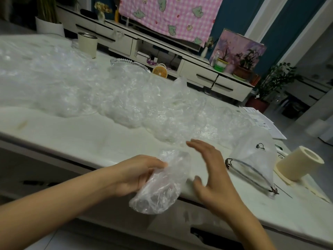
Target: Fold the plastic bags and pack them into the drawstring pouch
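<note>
The left hand (137, 175) grips a crumpled bag (162, 184) at the table (90, 134) edge; the right hand (209, 168), fingers straight and empty at its 3 o'clock, should, I think, press it flat before the pouch (255, 159), farther toward 3 o'clock.

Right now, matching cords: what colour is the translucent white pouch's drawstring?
Dark brown cord, best in head view.

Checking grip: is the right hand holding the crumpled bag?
No, the left hand grips the crumpled bag; the right hand hovers open beside it.
</note>
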